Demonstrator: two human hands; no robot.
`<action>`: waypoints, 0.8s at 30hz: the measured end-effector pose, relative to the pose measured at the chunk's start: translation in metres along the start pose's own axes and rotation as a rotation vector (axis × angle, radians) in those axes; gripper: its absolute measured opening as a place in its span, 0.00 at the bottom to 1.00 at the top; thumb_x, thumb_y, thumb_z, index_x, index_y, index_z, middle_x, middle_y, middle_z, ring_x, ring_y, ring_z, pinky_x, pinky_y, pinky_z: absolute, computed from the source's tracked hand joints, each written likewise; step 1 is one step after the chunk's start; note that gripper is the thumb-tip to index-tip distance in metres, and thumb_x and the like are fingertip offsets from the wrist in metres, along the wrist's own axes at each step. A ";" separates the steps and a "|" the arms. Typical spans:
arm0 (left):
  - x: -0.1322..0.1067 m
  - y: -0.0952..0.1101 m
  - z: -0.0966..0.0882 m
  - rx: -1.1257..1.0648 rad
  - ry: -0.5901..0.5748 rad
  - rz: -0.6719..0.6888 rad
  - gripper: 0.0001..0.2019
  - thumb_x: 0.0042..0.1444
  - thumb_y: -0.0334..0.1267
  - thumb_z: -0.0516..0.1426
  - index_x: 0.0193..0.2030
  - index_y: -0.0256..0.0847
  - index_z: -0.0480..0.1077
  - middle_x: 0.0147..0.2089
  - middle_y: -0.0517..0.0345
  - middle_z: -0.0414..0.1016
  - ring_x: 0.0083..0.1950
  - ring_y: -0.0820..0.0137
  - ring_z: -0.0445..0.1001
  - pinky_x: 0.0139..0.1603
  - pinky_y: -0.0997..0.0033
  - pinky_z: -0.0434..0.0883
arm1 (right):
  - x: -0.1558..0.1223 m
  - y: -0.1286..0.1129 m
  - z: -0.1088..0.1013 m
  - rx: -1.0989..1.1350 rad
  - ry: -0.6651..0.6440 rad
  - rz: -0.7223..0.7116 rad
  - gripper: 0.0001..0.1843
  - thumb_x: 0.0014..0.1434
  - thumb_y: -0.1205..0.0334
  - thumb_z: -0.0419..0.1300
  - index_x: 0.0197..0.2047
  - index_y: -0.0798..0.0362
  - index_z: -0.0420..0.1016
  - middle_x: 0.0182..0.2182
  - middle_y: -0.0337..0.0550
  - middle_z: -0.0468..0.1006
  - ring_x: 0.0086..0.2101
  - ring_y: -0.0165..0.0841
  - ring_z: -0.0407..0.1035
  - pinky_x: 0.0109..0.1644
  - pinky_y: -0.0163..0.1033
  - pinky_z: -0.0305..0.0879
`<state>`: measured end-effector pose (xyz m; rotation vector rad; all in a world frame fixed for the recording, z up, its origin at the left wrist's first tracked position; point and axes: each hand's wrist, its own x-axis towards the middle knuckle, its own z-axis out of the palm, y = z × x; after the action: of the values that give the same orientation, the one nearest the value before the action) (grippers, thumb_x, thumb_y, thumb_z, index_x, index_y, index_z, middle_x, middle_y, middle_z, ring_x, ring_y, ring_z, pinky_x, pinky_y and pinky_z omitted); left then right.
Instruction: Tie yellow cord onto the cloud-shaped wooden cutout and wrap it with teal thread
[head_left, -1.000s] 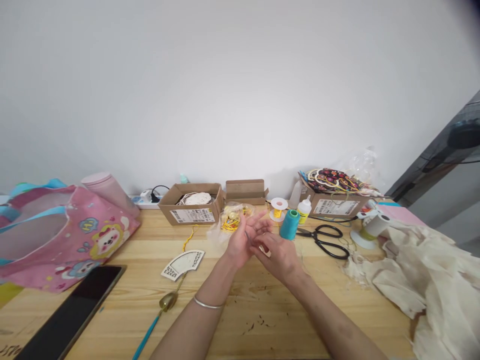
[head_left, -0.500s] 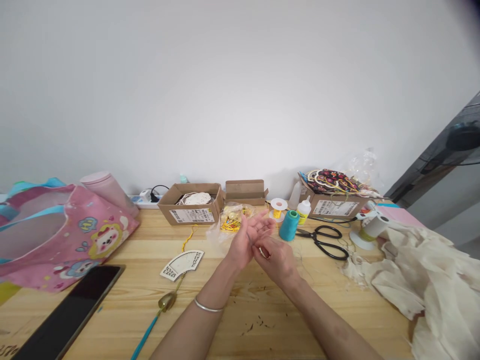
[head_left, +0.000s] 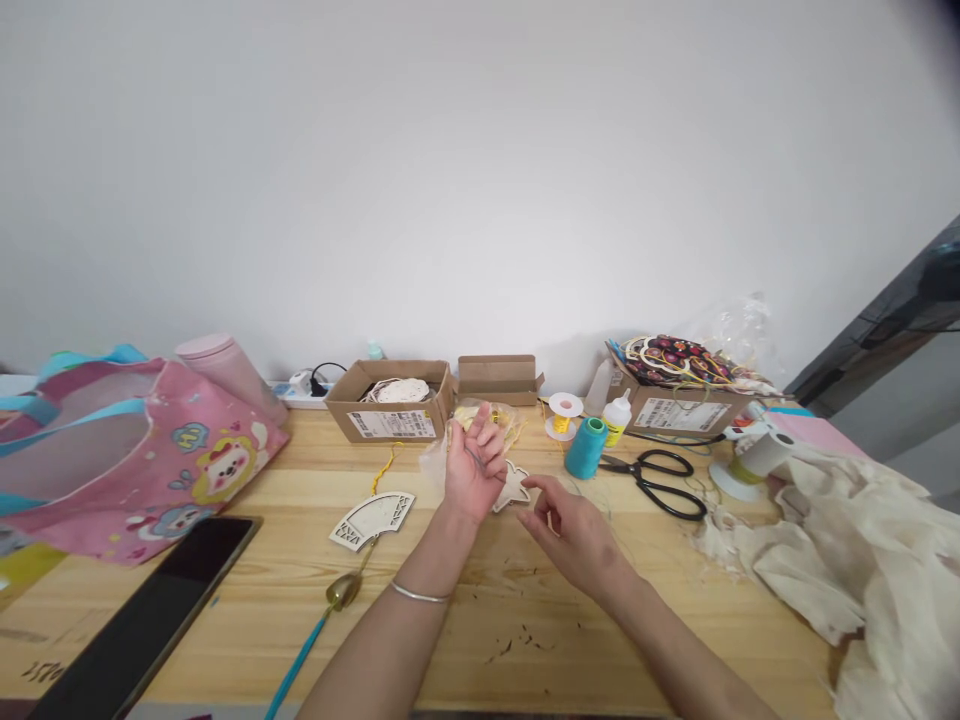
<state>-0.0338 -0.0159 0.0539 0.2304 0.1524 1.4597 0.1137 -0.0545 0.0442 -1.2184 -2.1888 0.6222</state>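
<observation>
My left hand (head_left: 474,465) is raised palm-up over the wooden table (head_left: 487,610), fingers curled in, with a thin dark thread across the palm. A silver bangle sits on that wrist. A small white cutout piece (head_left: 514,485) lies just right of it. My right hand (head_left: 574,535) is lower, fingers curled, its forefinger and thumb tips at the edge of the cutout. A teal thread spool (head_left: 586,447) stands just beyond the hands, and a clear bag of yellow bits (head_left: 491,415) shows behind my left hand.
A fan-shaped white cutout (head_left: 373,518) and a teal-handled tool (head_left: 315,625) lie left. Black scissors (head_left: 656,480), a glue bottle (head_left: 616,418), cardboard boxes (head_left: 390,410), cream cloth (head_left: 840,550), a pink bag (head_left: 150,450) and a dark tablet (head_left: 161,615) surround the work area.
My left hand's fingers curled in and the hand shifted left. My right hand drew back from the left palm, lower and to the right. The small white cutout came into view between them.
</observation>
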 end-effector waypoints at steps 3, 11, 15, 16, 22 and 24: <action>0.001 0.003 0.000 0.011 0.031 0.022 0.21 0.57 0.48 0.41 0.41 0.36 0.67 0.20 0.65 0.53 0.16 0.82 0.49 0.10 0.85 0.45 | -0.007 0.003 -0.002 -0.084 -0.070 0.031 0.20 0.54 0.61 0.51 0.50 0.56 0.60 0.22 0.37 0.73 0.23 0.29 0.67 0.25 0.32 0.57; 0.005 -0.003 -0.001 0.269 0.100 0.037 0.21 0.55 0.51 0.44 0.39 0.36 0.67 0.18 0.67 0.51 0.14 0.83 0.46 0.10 0.86 0.44 | -0.010 -0.004 -0.015 -0.429 -0.092 -0.122 0.12 0.55 0.66 0.50 0.26 0.51 0.72 0.23 0.39 0.74 0.24 0.29 0.67 0.22 0.33 0.47; 0.005 -0.015 -0.003 0.424 0.086 -0.045 0.24 0.54 0.53 0.43 0.39 0.34 0.68 0.18 0.65 0.55 0.13 0.84 0.46 0.10 0.86 0.43 | 0.001 -0.012 -0.022 -0.554 -0.005 -0.265 0.10 0.56 0.66 0.51 0.27 0.51 0.71 0.22 0.39 0.71 0.22 0.28 0.64 0.21 0.35 0.42; 0.004 -0.018 -0.004 0.447 0.080 -0.072 0.25 0.54 0.54 0.42 0.40 0.34 0.68 0.18 0.65 0.56 0.13 0.84 0.47 0.10 0.85 0.44 | 0.004 -0.012 -0.022 -0.570 0.021 -0.299 0.09 0.56 0.66 0.51 0.28 0.51 0.71 0.22 0.39 0.70 0.22 0.28 0.63 0.21 0.35 0.41; -0.001 -0.028 -0.003 0.569 0.108 -0.220 0.27 0.53 0.55 0.42 0.40 0.33 0.70 0.22 0.57 0.67 0.19 0.77 0.64 0.17 0.80 0.58 | 0.019 -0.010 -0.021 -0.563 0.059 -0.400 0.11 0.55 0.71 0.48 0.29 0.52 0.70 0.26 0.41 0.72 0.27 0.29 0.63 0.22 0.34 0.44; -0.003 -0.029 -0.001 0.610 0.130 -0.275 0.27 0.52 0.56 0.43 0.38 0.34 0.71 0.23 0.55 0.70 0.21 0.75 0.67 0.18 0.80 0.59 | 0.022 -0.010 -0.020 -0.553 0.039 -0.405 0.12 0.55 0.72 0.48 0.27 0.53 0.69 0.26 0.41 0.72 0.27 0.30 0.63 0.22 0.34 0.45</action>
<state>-0.0061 -0.0212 0.0457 0.5846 0.7116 1.1219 0.1113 -0.0381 0.0706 -0.9638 -2.5584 -0.1854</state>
